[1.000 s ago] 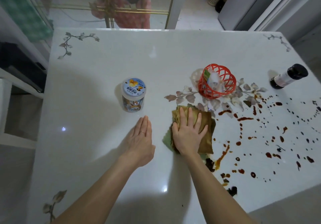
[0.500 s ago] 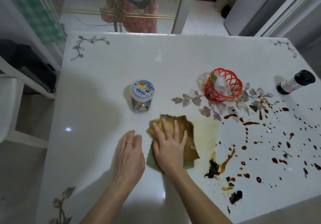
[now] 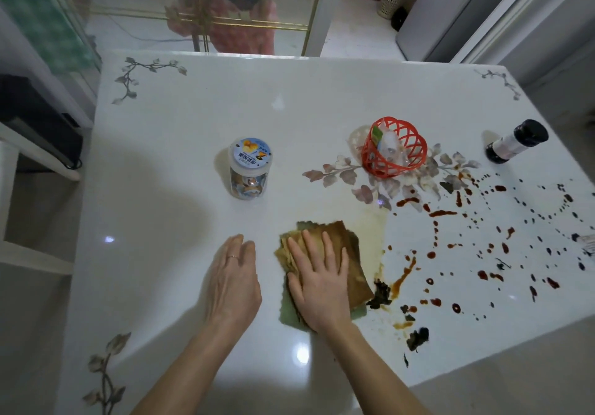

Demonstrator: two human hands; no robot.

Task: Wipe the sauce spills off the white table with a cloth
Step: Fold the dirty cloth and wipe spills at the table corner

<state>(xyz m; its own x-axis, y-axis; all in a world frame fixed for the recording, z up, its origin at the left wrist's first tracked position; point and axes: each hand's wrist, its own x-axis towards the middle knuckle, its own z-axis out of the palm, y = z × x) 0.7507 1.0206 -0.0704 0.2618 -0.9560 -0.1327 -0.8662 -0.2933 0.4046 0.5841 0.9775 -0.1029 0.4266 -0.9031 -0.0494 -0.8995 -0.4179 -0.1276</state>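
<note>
— Where's the cloth right now?
— The cloth [image 3: 352, 253], folded and stained brown, lies flat on the table [image 3: 193, 109] near the front edge. The right hand [image 3: 318, 282] presses down on it with straight, spread fingers, so it is pinned, not gripped.
— And the other hand?
— The left hand [image 3: 233, 279] rests on the bare table just beside the cloth without touching it. Its fingers are together, a little bent at the tips, and they hold nothing.
— What's different from a second ago?
— The cloth was up against the printed flowers [image 3: 351, 176] then. It has been drawn back toward the person and to the left. Where it passed there is now a pale yellowish smear [image 3: 370, 237] instead of drops. I'd say that strip is thinned out, not clean.
— How much is left?
— Most of it, by my reckoning. The sauce spills [image 3: 441, 213] dot the whole right side, from below the red basket [image 3: 415, 157] out past the dark-capped bottle [image 3: 515, 141]. Dark clumps [image 3: 381, 295] sit just right of the cloth's near corner. The jar [image 3: 249, 170] stands well apart from the mess.
— So what next?
— Probably a pass to the right, over the smear and into the drops. The cloth looks soaked already, so it may spread sauce unless it's refolded
</note>
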